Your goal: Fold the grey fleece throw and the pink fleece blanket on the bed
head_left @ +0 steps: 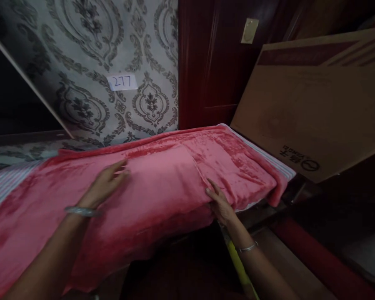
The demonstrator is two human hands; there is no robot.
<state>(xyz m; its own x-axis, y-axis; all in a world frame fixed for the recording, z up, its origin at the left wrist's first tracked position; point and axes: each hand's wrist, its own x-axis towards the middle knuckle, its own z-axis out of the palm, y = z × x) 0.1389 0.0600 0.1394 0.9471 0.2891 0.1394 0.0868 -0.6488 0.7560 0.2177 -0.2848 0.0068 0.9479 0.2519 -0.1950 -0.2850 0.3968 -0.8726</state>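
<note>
A pink plush blanket [162, 175] lies over a long narrow surface, with one layer folded back on another so that a raised edge runs across it. My left hand [106, 183] is just over the left part of the blanket, fingers apart, nothing in it; whether it touches the pile I cannot tell. At the near end of the folded edge, my right hand [220, 204] has its thumb and fingers closed on the blanket. Striped cloth [14, 183] shows from beneath the blanket at the left, and again along the right end.
A large cardboard box [315, 100] leans behind the right end. Patterned wallpaper [150, 102] with a paper label [122, 82] reading 277 and a dark red wooden panel [212, 62] rise behind. A dark screen [15, 91] stands at left. Something yellow-green [237, 262] hangs below my right wrist.
</note>
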